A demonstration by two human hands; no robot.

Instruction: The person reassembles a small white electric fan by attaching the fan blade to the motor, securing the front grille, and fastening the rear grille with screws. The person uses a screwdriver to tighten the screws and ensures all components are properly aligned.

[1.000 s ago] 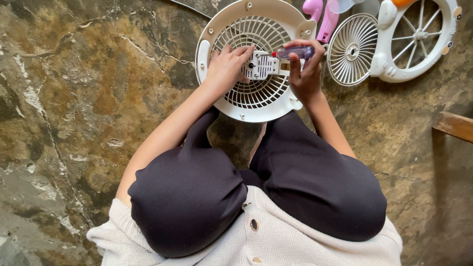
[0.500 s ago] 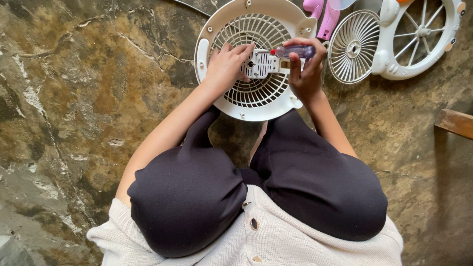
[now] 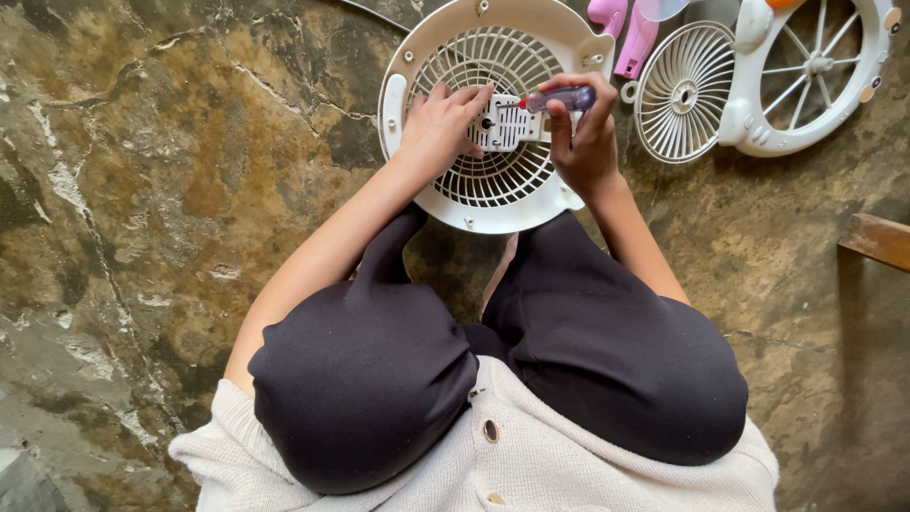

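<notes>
A round white fan housing with a slatted grille (image 3: 493,185) lies flat on the stone floor in front of my knees. My left hand (image 3: 438,128) rests on the grille, its fingers pressed against the small white centre block (image 3: 510,125). My right hand (image 3: 583,137) is shut on a screwdriver with a clear purple handle (image 3: 564,98), held sideways, its red-collared tip pointing left at the centre block.
A smaller round white grille (image 3: 684,92) and a white ring frame with spokes (image 3: 817,66) lie to the right of the housing. Pink plastic parts (image 3: 627,36) sit at the top edge. A wooden piece (image 3: 877,242) juts in at the right. My dark-clothed knees (image 3: 493,370) fill the foreground.
The screwdriver and my right hand have shifted slightly left and up against the centre block. My left hand stays pressed on the grille.
</notes>
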